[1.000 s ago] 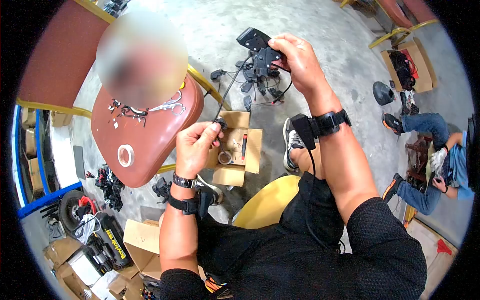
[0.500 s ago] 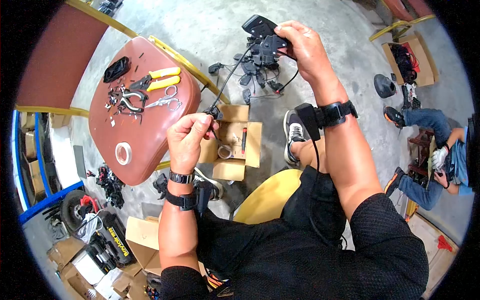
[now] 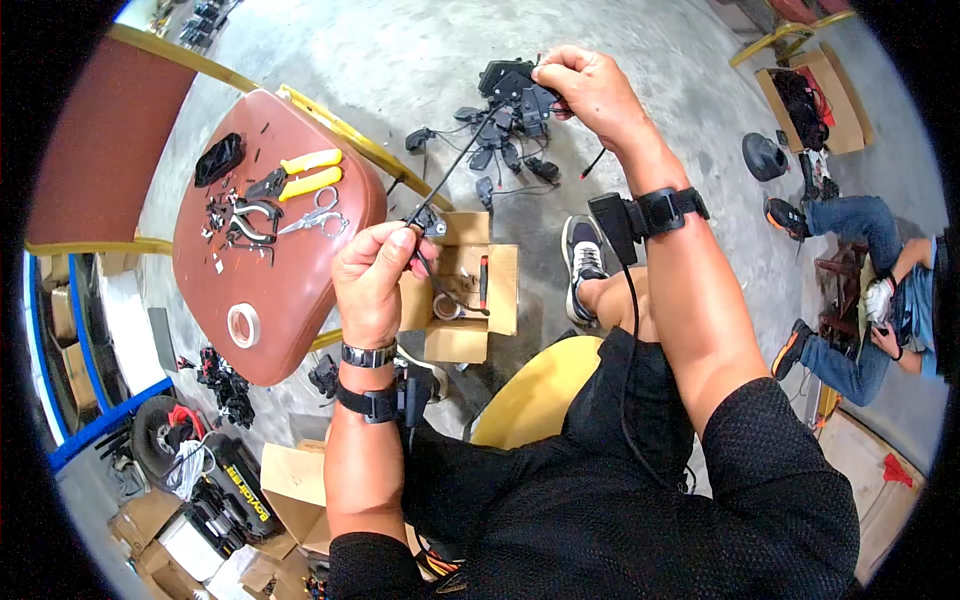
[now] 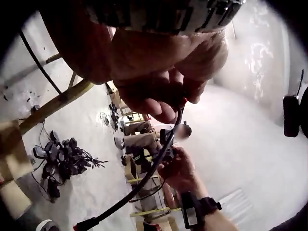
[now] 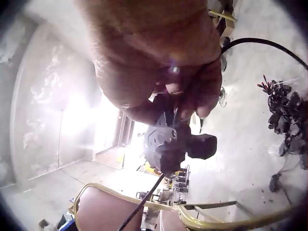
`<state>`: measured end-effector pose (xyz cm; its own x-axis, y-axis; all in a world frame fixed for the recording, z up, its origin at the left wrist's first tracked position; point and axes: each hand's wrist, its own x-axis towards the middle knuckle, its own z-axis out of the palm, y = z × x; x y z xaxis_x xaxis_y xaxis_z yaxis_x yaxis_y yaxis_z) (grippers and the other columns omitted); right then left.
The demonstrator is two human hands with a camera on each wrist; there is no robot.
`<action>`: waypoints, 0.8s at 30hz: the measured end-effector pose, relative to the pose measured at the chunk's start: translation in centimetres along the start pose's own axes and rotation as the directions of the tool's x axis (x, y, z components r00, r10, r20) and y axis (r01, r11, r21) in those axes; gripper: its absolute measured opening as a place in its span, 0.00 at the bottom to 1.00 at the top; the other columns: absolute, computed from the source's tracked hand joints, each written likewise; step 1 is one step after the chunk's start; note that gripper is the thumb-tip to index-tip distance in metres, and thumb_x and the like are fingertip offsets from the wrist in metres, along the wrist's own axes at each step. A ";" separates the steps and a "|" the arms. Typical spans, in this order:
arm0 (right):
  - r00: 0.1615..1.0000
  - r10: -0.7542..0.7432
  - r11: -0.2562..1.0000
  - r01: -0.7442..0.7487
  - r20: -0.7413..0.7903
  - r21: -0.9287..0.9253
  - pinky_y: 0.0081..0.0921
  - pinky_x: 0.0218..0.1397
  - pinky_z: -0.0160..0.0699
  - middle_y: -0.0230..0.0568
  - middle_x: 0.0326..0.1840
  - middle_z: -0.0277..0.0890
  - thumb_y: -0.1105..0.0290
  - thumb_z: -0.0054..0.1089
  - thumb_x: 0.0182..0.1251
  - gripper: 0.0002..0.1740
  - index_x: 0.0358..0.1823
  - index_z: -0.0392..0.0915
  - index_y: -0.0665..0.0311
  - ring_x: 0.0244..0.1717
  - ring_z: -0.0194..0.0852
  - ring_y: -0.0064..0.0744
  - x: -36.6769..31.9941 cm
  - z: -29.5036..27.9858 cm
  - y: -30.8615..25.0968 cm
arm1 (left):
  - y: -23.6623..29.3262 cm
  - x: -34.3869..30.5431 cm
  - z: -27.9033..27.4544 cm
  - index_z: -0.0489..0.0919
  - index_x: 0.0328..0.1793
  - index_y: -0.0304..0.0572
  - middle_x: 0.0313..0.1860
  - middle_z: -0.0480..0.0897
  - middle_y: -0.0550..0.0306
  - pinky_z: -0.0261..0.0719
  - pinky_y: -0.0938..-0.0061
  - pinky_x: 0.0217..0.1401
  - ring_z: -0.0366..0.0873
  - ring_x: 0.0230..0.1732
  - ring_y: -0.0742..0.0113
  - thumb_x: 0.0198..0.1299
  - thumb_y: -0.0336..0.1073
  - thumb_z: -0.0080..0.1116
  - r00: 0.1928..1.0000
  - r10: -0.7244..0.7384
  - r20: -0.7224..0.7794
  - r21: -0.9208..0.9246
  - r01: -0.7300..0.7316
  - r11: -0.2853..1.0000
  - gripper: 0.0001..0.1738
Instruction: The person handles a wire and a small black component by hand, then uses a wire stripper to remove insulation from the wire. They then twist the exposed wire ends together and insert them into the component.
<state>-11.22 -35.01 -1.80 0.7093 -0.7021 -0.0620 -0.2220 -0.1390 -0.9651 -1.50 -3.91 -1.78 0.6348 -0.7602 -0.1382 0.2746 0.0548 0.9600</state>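
My right hand (image 3: 598, 98), raised above the floor, pinches a black plastic device (image 5: 166, 144) between thumb and fingers. A black cable (image 3: 462, 160) runs from it down to my left hand (image 3: 370, 282), whose thumb and forefinger pinch the cable with a small black part (image 3: 428, 222) beside them. In the left wrist view a length of the black cable (image 4: 139, 185) hangs past the left fingers and ends in a red-tipped plug (image 4: 85, 224). Some of the device is hidden behind the right fingers.
A brown chair seat (image 3: 270, 285) at left bears yellow-handled pliers (image 3: 311, 174), scissors (image 3: 318, 215) and a tape roll (image 3: 243, 325). An open carton (image 3: 458, 345) stands between the feet. Black cabled parts (image 3: 510, 140) lie on the floor; another person (image 3: 905, 300) sits at right.
The pliers on the seat, blocked from sight a second ago, are in view. The device has turned in my right hand. Below my left hand a cable end now hangs over the carton.
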 end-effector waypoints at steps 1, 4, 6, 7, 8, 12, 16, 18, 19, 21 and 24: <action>1.000 0.005 1.000 -0.005 -0.001 -0.009 0.19 0.30 0.74 0.29 0.28 0.79 0.62 0.63 0.64 0.12 0.38 0.84 0.64 0.25 0.73 0.17 0.2 -0.2 0.3 | -0.1 0.3 0.2 0.82 0.47 0.33 0.35 0.86 0.50 0.79 0.76 0.36 0.80 0.30 0.68 0.70 0.38 0.59 1.000 -0.011 -0.008 -0.009 0.011 1.000 0.13; 0.999 0.047 0.997 -0.046 0.002 -0.063 0.19 0.28 0.71 0.27 0.26 0.75 0.61 0.64 0.64 0.11 0.37 0.83 0.63 0.24 0.70 0.16 0.4 -0.5 0.7 | -0.3 1.3 1.3 0.82 0.48 0.34 0.35 0.86 0.50 0.79 0.76 0.35 0.80 0.30 0.69 0.71 0.39 0.59 0.999 -0.024 -0.021 -0.042 0.023 0.999 0.13; 0.999 0.035 0.990 -0.034 0.003 -0.135 0.19 0.26 0.69 0.24 0.24 0.73 0.61 0.64 0.65 0.11 0.36 0.82 0.61 0.24 0.68 0.14 0.7 -0.8 1.0 | -0.3 2.0 2.1 0.82 0.47 0.35 0.35 0.86 0.50 0.78 0.77 0.35 0.79 0.29 0.70 0.71 0.39 0.59 0.999 -0.023 -0.037 -0.059 0.020 0.998 0.13; 1.000 0.005 0.983 -0.004 0.004 -0.183 0.19 0.26 0.69 0.25 0.25 0.73 0.61 0.64 0.65 0.11 0.36 0.82 0.62 0.24 0.68 0.15 0.9 -1.0 1.5 | -0.3 2.4 2.4 0.82 0.46 0.35 0.34 0.86 0.50 0.78 0.78 0.34 0.79 0.29 0.71 0.71 0.38 0.59 0.998 -0.028 -0.049 -0.081 0.024 0.996 0.12; 1.000 -0.024 0.973 0.024 0.006 -0.231 0.19 0.26 0.69 0.25 0.25 0.74 0.60 0.64 0.65 0.12 0.36 0.82 0.62 0.24 0.68 0.15 1.0 -1.0 1.6 | -0.3 2.8 2.6 0.83 0.46 0.34 0.34 0.86 0.51 0.78 0.79 0.34 0.79 0.28 0.72 0.70 0.37 0.60 0.997 -0.035 -0.062 -0.103 0.028 0.994 0.11; 0.995 -0.094 0.912 0.103 0.042 -0.396 0.21 0.26 0.70 0.27 0.26 0.75 0.58 0.64 0.66 0.14 0.39 0.83 0.63 0.25 0.69 0.16 1.4 -1.7 2.0 | -0.9 3.9 3.0 0.84 0.44 0.35 0.33 0.86 0.53 0.77 0.81 0.33 0.79 0.28 0.74 0.69 0.35 0.61 0.993 -0.071 -0.097 -0.089 0.062 0.994 0.10; 0.997 0.073 0.953 -0.063 0.023 -0.296 0.29 0.36 0.77 0.38 0.33 0.81 0.54 0.66 0.64 0.21 0.45 0.84 0.67 0.34 0.79 0.29 1.5 -2.4 1.0 | -1.7 4.9 3.4 0.85 0.43 0.35 0.31 0.86 0.56 0.75 0.82 0.31 0.77 0.27 0.76 0.68 0.35 0.62 0.990 -0.122 -0.067 -0.031 0.120 0.992 0.09; 0.993 0.115 0.975 -0.109 0.019 -0.192 0.20 0.26 0.71 0.28 0.30 0.77 0.55 0.65 0.67 0.20 0.48 0.81 0.65 0.27 0.73 0.18 1.7 -2.5 0.8 | -2.2 5.4 3.3 0.85 0.42 0.35 0.31 0.86 0.57 0.75 0.82 0.31 0.77 0.26 0.77 0.68 0.34 0.63 0.985 -0.166 -0.056 0.004 0.166 0.986 0.09; 0.989 0.148 0.978 -0.143 0.028 -0.149 0.23 0.26 0.73 0.32 0.32 0.78 0.56 0.66 0.67 0.21 0.50 0.80 0.66 0.28 0.75 0.20 1.7 -2.6 0.5 | -2.3 5.6 3.3 0.85 0.42 0.34 0.31 0.86 0.57 0.74 0.82 0.31 0.77 0.26 0.77 0.68 0.34 0.63 0.981 -0.186 -0.049 0.021 0.187 0.982 0.09; 0.976 0.213 0.976 -0.210 0.050 -0.066 0.29 0.27 0.77 0.39 0.38 0.80 0.57 0.66 0.66 0.22 0.52 0.79 0.67 0.31 0.80 0.26 1.7 -2.9 -0.1 | -2.1 6.0 3.6 0.85 0.42 0.34 0.30 0.85 0.57 0.74 0.82 0.30 0.76 0.25 0.77 0.68 0.34 0.63 0.980 -0.192 -0.059 0.017 0.193 0.981 0.09; 0.982 0.164 0.981 -0.153 0.097 -0.118 0.33 0.34 0.80 0.42 0.40 0.80 0.65 0.66 0.63 0.22 0.56 0.76 0.67 0.35 0.81 0.33 1.5 -2.9 -0.7 | -2.6 6.6 3.3 0.85 0.41 0.34 0.29 0.85 0.58 0.73 0.82 0.29 0.75 0.24 0.77 0.68 0.34 0.63 0.981 -0.180 -0.069 0.021 0.182 0.983 0.09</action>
<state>-11.92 -37.99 -0.49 0.7250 -0.6440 -0.2443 -0.4050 -0.1117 -0.9075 -0.40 -11.25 -4.37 0.6229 -0.7114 -0.3253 0.3700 -0.0985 0.9238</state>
